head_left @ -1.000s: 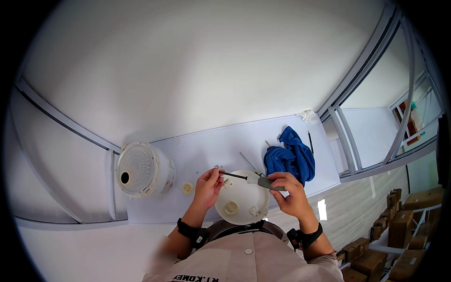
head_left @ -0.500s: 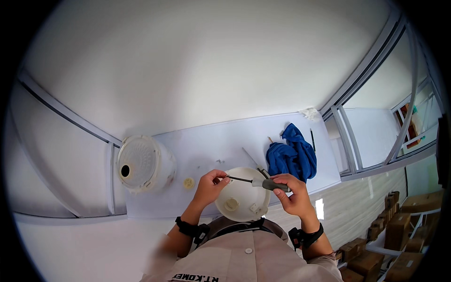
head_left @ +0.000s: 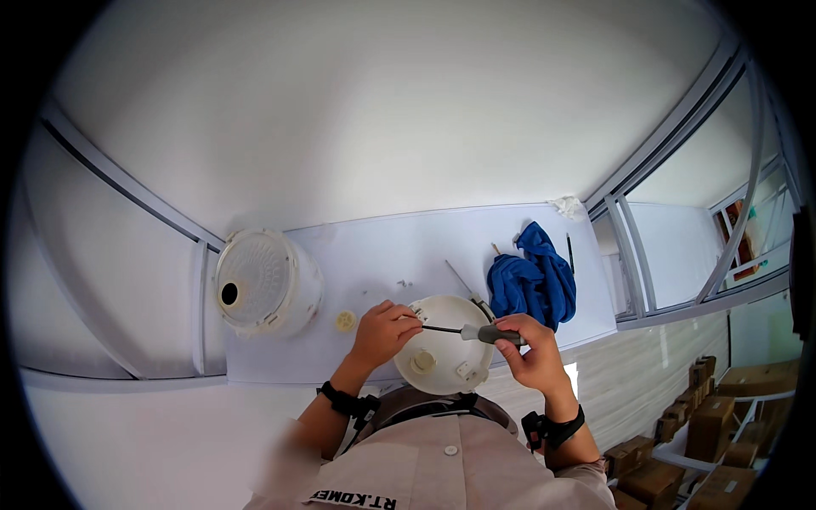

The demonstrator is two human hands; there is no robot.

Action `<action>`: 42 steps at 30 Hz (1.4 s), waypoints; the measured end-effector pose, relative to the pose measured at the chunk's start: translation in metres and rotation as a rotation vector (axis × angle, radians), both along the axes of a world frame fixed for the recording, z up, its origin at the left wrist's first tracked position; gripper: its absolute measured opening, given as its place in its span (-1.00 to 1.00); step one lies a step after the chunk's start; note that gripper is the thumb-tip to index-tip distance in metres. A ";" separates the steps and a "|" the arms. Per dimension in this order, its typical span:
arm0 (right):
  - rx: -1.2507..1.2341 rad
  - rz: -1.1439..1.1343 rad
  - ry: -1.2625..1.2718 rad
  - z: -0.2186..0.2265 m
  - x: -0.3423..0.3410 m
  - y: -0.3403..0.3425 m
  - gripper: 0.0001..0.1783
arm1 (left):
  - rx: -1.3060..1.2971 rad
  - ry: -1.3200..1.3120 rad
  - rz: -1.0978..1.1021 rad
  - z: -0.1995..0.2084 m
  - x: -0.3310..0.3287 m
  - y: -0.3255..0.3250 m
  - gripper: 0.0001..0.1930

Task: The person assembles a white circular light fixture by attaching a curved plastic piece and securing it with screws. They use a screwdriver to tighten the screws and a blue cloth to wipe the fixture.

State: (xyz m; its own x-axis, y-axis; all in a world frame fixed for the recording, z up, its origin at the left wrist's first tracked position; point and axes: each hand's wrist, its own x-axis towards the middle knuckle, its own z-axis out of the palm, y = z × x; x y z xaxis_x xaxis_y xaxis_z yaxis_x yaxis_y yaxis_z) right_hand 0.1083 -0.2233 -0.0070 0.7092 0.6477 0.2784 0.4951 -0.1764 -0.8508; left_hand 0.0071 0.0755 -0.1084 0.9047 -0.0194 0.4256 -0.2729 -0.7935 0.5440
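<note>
My right hand [head_left: 531,350] is wrapped round the grey handle of a screwdriver [head_left: 476,332], its dark shaft pointing left. At the shaft's tip, the fingers of my left hand [head_left: 382,333] are pinched together; whatever lies between them is too small or hidden to make out. Beneath both hands, close to my body, is a round white plastic cover [head_left: 450,361], dish-shaped, with a round collar and small fittings on it. It hides part of the table's near edge.
A white bucket-like container [head_left: 280,285] with a dark round hole stands at the left. Near it lies a small yellowish cap [head_left: 345,320]. Tiny loose pieces [head_left: 405,283] dot the table [head_left: 365,246]. A second long thin tool [head_left: 459,276] lies beside a blue cloth [head_left: 531,285].
My left fingers have closed further round the screwdriver's tip. The white cover sits slightly higher and to the right in view, and the whole view has shifted a little.
</note>
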 end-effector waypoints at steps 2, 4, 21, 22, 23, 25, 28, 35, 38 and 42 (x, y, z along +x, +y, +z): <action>-0.022 0.006 -0.056 0.002 -0.003 0.006 -0.70 | 0.047 -0.014 0.026 -0.005 0.000 -0.003 -0.87; -0.053 0.007 -0.098 0.003 -0.007 0.011 -0.70 | 0.094 0.004 0.059 -0.009 -0.001 -0.008 -0.85; -0.175 -0.022 -0.126 0.016 -0.019 0.046 -0.70 | -0.252 0.301 0.075 -0.036 -0.015 -0.009 -0.58; -0.180 -0.020 -0.136 0.017 -0.020 0.048 -0.69 | -0.288 0.318 0.074 -0.038 -0.016 -0.009 -0.57; -0.186 -0.019 -0.146 0.019 -0.019 0.051 -0.69 | -0.310 0.305 0.057 -0.041 -0.015 -0.007 -0.57; -0.198 -0.014 -0.162 0.019 -0.020 0.055 -0.67 | -0.358 0.283 0.025 -0.045 -0.014 -0.003 -0.57; -0.225 -0.005 -0.202 0.019 -0.022 0.061 -0.66 | -0.318 0.236 -0.011 -0.047 -0.014 0.000 -0.56; -0.321 0.051 -0.360 0.033 -0.027 0.082 -0.64 | -0.265 0.264 -0.031 -0.043 -0.015 0.000 -0.55; -0.331 0.054 -0.361 0.037 -0.029 0.091 -0.69 | -0.229 0.248 -0.041 -0.042 -0.015 0.000 -0.54; -0.356 0.044 -0.434 0.044 -0.032 0.104 -0.69 | -0.216 0.240 -0.032 -0.042 -0.015 0.000 -0.51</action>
